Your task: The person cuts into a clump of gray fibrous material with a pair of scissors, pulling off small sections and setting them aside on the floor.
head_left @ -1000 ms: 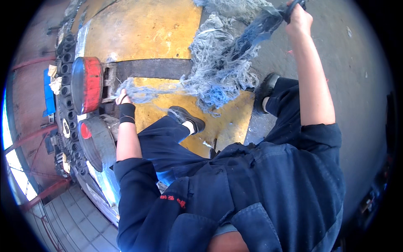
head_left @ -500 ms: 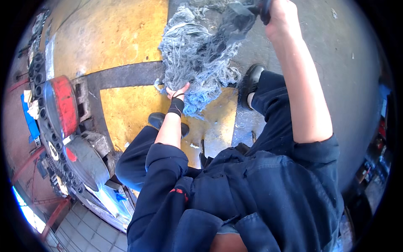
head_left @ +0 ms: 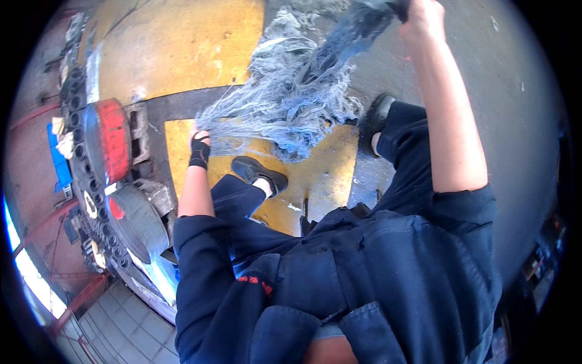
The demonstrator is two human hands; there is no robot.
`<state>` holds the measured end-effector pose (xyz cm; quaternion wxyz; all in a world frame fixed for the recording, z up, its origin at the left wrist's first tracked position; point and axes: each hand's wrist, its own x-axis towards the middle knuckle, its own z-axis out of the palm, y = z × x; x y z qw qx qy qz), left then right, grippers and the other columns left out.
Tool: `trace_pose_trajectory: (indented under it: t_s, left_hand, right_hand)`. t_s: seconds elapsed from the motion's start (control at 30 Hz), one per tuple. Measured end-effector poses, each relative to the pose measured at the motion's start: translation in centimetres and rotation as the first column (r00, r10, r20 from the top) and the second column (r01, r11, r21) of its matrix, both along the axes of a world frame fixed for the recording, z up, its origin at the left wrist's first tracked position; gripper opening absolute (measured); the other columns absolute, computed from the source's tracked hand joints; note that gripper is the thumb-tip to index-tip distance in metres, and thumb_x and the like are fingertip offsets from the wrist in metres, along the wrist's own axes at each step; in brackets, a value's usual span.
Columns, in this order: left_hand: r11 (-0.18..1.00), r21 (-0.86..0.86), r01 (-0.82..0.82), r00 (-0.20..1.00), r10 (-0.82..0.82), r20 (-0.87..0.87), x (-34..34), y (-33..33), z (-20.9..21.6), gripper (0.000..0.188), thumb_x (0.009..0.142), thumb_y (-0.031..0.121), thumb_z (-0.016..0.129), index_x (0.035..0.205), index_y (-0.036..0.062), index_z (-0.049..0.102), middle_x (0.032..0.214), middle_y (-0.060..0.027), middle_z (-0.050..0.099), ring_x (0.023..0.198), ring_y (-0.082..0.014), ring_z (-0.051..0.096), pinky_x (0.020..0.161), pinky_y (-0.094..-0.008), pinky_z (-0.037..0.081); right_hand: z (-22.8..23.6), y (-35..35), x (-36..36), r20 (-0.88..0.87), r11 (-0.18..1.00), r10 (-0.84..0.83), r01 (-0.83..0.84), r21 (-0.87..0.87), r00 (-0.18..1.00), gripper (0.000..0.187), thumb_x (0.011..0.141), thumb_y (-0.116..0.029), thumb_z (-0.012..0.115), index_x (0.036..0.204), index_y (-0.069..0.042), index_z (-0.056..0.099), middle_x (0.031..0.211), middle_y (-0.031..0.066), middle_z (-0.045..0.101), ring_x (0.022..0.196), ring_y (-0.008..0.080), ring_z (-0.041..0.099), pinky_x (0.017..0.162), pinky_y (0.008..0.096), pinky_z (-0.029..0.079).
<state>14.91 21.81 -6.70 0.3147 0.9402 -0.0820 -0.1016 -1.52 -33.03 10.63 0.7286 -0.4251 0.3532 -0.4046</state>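
A large mass of tangled grey-blue yarn (head_left: pixel 297 91), shaggy like a mop head, spreads over the floor in front of me. My left hand (head_left: pixel 199 138), with a black band at the wrist, is closed on strands at its left edge and draws them out into a taut fan. At the upper right, my right hand (head_left: pixel 422 21) is closed round the dark upper end of the yarn, which rises from the floor toward it. The fingers of both hands are partly hidden, and the dark end runs close to the picture's top edge.
The floor has worn yellow panels (head_left: pixel 176 45) with dark bands. On the left stand a red-faced round drum (head_left: pixel 112 142), a grey round disc (head_left: pixel 140 221), concrete blocks (head_left: pixel 139 130) and a row of black ring-shaped parts (head_left: pixel 77 118). My black shoes (head_left: pixel 260 171) flank the yarn's near side.
My left hand has moved left, away from the mass, pulling strands out with it. My left foot now shows more. The right hand still holds the dark end, and the whole view has shifted slightly.
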Motion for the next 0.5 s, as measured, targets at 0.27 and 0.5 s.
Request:
trace_pose_trajectory:
  t_s: [0.27,0.5]
  left_hand:
    - [0.996,-0.083,-0.033,0.915,0.064,0.398,7.6,17.6,18.1,0.026,0.082,0.005,0.044,0.104,0.0040,0.057,0.093,-0.0126,0.064,0.082,-0.0222,0.061,0.073,-0.0299,0.046]
    - [0.987,0.100,-0.129,0.765,0.035,0.643,6.5,13.2,33.2,0.027,0.087,0.010,0.046,0.111,0.0021,0.055,0.104,-0.0117,0.062,0.093,-0.0254,0.059,0.082,-0.0314,0.045]
  right_hand:
    - [-3.0,-9.0,-3.4,0.041,0.947,-0.302,0.295,0.126,0.952,0.014,0.070,-0.003,0.067,0.079,0.005,0.062,0.074,0.0113,0.062,0.064,0.0194,0.059,0.059,0.0320,0.048]
    - [-1.7,-0.8,-1.7,-0.445,0.935,0.049,-0.197,-0.294,0.894,0.026,0.068,-0.025,0.065,0.074,0.001,0.062,0.068,0.0067,0.059,0.061,0.0128,0.053,0.058,0.0311,0.043]
